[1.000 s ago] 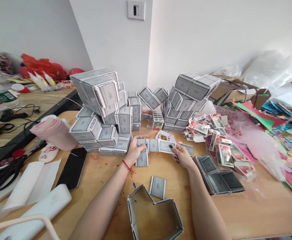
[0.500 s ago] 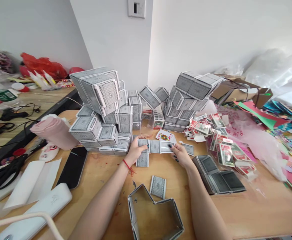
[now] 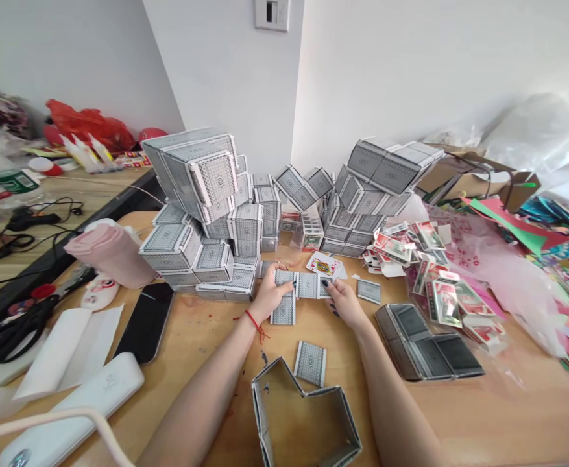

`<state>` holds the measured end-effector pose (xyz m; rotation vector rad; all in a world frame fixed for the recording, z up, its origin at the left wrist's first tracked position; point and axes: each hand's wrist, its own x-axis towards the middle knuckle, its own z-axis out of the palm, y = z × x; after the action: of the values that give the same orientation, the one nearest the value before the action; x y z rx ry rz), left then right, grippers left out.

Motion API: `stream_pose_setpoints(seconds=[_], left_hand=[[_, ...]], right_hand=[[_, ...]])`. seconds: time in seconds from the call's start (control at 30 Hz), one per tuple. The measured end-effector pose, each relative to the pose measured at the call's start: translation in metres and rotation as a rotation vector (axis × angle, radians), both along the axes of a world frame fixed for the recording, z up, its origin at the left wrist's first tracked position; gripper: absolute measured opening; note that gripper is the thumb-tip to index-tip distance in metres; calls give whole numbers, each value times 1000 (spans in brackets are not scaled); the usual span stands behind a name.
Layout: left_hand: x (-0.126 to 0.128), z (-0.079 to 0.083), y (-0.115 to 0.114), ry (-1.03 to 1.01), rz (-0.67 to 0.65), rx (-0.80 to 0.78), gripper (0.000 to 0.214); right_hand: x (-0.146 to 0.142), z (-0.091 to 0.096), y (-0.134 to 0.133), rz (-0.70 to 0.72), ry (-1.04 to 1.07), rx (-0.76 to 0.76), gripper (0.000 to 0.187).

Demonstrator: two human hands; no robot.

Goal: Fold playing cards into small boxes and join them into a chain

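Note:
Between my hands is an L-shaped piece of joined playing cards [image 3: 307, 286], grey patterned backs up. My left hand [image 3: 275, 293] grips its left corner, thumb on top. My right hand [image 3: 343, 301] pinches the right end between thumb and fingers, partly covering it. Nearer to me stands an open card-walled frame [image 3: 265, 415] with a notched outline. A folded card square [image 3: 310, 363] lies against its far edge. Another card piece [image 3: 369, 290] rests right of my right hand. Face-up playing cards [image 3: 324, 264] lie just beyond the held piece.
Stacked card-covered blocks [image 3: 245, 227] rise at left, and more blocks [image 3: 376, 165] at right. A dark card-block shell [image 3: 430, 344] sits right, near opened card boxes [image 3: 442, 301]. At left are a phone [image 3: 144, 322], scissors [image 3: 19, 331] and a white power bank [image 3: 72, 412].
My right hand has moved left along the joined cards, and less of their right end shows. The whole view has shifted slightly. My left hand keeps its grip.

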<state>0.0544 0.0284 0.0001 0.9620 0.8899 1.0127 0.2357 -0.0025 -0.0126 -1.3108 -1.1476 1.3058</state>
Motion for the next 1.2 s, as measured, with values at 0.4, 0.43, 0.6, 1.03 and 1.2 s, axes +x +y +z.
stream_pose_setpoints(seconds=[0.4,0.43,0.6,1.03,1.2], left_hand=[[-2,-2,1,348,159,374,40],[-1,-2,1,363,159,376,41],[0,-3,1,366,169,362,44],[0,-7,2,264,102,208,44],[-1,-9,4,249,93,201,43]], right_hand=[[-5,-2,-2,-24,-76,-12,40],[-5,-3,-3,-23,-80,-13,40],[-9,-2,-3,-28,-77,-17,40],[-9,-3,-2,-11,46,-49,41],[-14,3,-4,-43,40,-3,41]])
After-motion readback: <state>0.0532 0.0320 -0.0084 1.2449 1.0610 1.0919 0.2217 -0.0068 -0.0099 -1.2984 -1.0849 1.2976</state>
